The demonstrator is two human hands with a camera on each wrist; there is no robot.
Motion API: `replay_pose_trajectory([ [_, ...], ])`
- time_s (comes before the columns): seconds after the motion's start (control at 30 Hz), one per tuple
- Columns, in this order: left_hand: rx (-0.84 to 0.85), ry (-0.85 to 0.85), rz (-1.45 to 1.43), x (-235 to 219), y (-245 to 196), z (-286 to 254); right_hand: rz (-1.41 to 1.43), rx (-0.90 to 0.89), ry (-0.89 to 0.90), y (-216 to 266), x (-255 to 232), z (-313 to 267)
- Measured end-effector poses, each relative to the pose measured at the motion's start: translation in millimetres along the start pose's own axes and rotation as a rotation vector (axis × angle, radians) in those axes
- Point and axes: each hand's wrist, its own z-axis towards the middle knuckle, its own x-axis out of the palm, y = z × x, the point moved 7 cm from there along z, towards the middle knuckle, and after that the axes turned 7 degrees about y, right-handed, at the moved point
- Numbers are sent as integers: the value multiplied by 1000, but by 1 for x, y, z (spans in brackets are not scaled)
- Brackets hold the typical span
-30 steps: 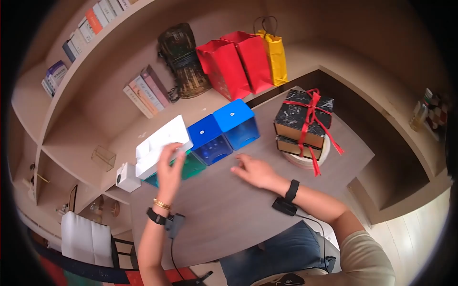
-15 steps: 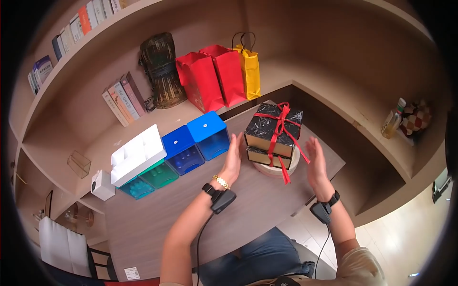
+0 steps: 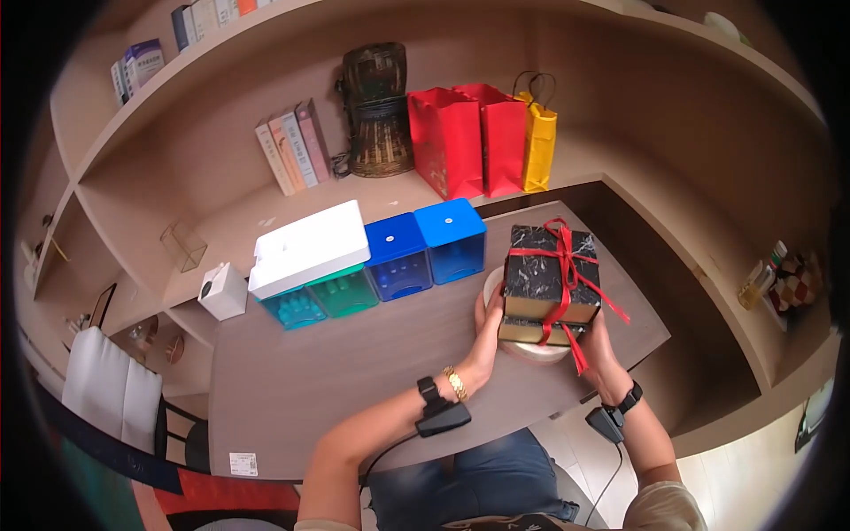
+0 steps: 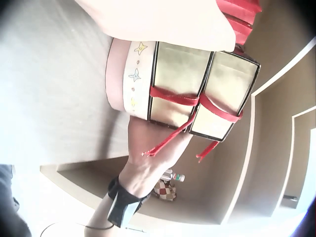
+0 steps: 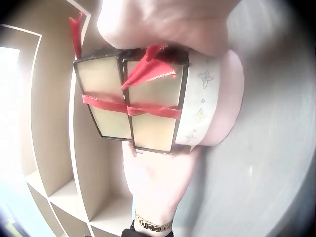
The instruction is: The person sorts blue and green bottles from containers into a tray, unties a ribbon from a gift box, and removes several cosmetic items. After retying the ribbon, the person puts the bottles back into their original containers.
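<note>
Two black marbled gift boxes (image 3: 551,270) with gold sides are stacked and tied together with red ribbon (image 3: 567,252). Below them sits a round box (image 3: 531,351), whose white band has small drawn stars above a pink base (image 4: 116,74). My left hand (image 3: 484,343) holds the stack's left side, fingers reaching back along it. On the opposite side my right hand (image 3: 605,361) grips the stack, partly hidden by the boxes in the head view. Both wrist views show the palms against the boxes' sides, close beside the white band.
Left of the stack stands a row of blue and green bins (image 3: 398,276), with a white tray-like lid (image 3: 310,248) on the left ones. A small white box (image 3: 223,292) is at the desk's (image 3: 354,389) left end. Red paper bags (image 3: 447,146) and a yellow one (image 3: 539,146) stand behind.
Both hands have come in from either side and taken hold of the gift boxes. Earlier, the left hand was at the white lid. The boxes have shifted slightly over the round box.
</note>
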Motion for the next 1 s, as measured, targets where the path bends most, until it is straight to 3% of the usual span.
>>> replay_pose_trajectory([
  [0.27,126,-331,87,-66,-8,-128,9,220,265,-54,74,-28],
  [0.4,205,-365,156,-87,-35,-167,6,281,423,-76,124,-24],
  [0.53,243,-514,9,-133,-30,-187,-30,333,527,-96,168,-13],
  [0.7,313,-611,-25,-154,-43,-210,-60,349,684,-107,208,-1],
  [0.83,350,-624,-11,-177,-45,-213,-58,388,660,-121,217,7],
  [0.93,335,-606,82,-182,-57,-220,-65,354,664,-100,225,13],
  [1.0,381,-654,110,-170,-84,-226,-23,350,760,-89,221,31],
])
